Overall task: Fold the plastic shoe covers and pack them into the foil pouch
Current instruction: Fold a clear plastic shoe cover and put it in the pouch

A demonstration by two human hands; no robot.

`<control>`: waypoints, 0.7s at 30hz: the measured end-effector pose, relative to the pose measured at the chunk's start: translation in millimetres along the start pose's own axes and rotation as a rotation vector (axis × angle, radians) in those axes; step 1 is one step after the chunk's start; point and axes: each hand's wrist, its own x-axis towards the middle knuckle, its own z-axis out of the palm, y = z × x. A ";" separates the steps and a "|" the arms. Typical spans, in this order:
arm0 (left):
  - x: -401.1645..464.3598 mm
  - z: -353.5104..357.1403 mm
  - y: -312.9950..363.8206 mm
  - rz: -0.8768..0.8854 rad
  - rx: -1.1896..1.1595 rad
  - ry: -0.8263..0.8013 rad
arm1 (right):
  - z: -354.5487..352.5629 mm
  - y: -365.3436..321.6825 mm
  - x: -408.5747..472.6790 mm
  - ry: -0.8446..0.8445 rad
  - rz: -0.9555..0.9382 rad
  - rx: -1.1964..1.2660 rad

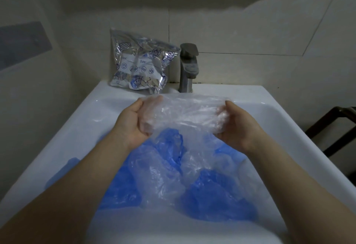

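Held above the basin of a white ceramic sink (285,128), at centre of view: a crumpled clear plastic shoe cover (185,114), stretched sideways between both hands. Left hand (134,122) at the 9 o'clock end of the cover, palm turned inward, fingers curled round the film and seen through it, thumb on the far edge. Right hand (237,126) at the 3 o'clock end, fingers likewise curled into the bunched plastic, thumb up along the far edge (fingertips blurred behind the film). Lower part of the clear cover hanging toward 6 o'clock, draped over a loose heap of crumpled blue plastic shoe covers (215,195) lying in the basin below the forearms. At 11 o'clock from the hands, on the back ledge of the sink and leaning against the tiled wall (250,32): a crinkled silver foil pouch (142,59) printed with blue icons and the word "Date", well apart from the held cover, top edge up; whether open or sealed cannot be told. Just beside the pouch, at 12 o'clock: a grey metal tap (187,66), upright. At 3 o'clock, at the frame edge: a dark wooden frame (335,120).
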 end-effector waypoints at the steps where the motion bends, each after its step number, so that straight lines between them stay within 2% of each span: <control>1: 0.2 -0.4 -0.6 -0.007 0.000 -0.013 | -0.9 -0.1 1.2 0.052 -0.034 -0.048; 9: -9.9 8.2 -6.7 -0.058 0.089 -0.211 | -2.6 -5.1 4.3 0.229 0.072 0.119; 12: -11.1 5.6 -6.0 -0.047 0.215 -0.258 | -7.5 -9.2 5.7 0.194 0.069 0.218; 14: -11.1 5.8 -8.1 -0.036 0.282 -0.234 | -10.4 -12.6 4.3 0.141 0.090 0.251; 16: -11.1 8.4 -9.8 -0.013 0.229 -0.179 | -12.0 -16.4 1.3 0.093 0.111 0.239; 18: -10.6 9.0 -9.0 -0.017 0.050 -0.149 | -10.3 -19.5 -3.9 0.043 0.105 0.260; 21: -8.7 5.0 -4.9 -0.002 -0.058 -0.135 | -6.5 -15.6 -2.0 0.100 -0.090 0.173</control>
